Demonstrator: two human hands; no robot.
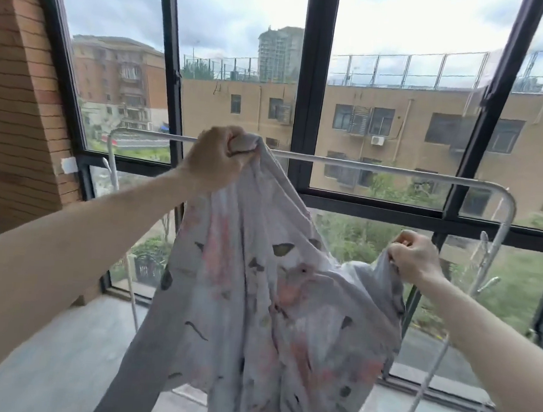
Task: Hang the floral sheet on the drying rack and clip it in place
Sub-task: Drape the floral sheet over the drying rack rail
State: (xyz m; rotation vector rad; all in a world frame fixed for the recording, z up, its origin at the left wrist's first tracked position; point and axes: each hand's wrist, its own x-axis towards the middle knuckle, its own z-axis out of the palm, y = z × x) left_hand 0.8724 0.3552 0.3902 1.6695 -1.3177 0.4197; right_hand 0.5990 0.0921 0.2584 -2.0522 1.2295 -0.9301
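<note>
Window-side drying rack (pixel 365 166); left hand (pixel 215 158), right hand (pixel 415 258) each grip floral sheet (pixel 255 303).

A brick pillar (pixel 14 91) stands left of black-framed windows (pixel 313 88).

The floral sheet (pixel 255 303) is pale grey-lilac with pinkish-red blooms and dark olive leaves, kinda washed out in this shot. Drying rack (pixel 365 166) is white, I think. Window frames (pixel 312 78) are black, the wall (pixel 15 84) is orange-brown brick, floor (pixel 54 351) plain grey.
</note>
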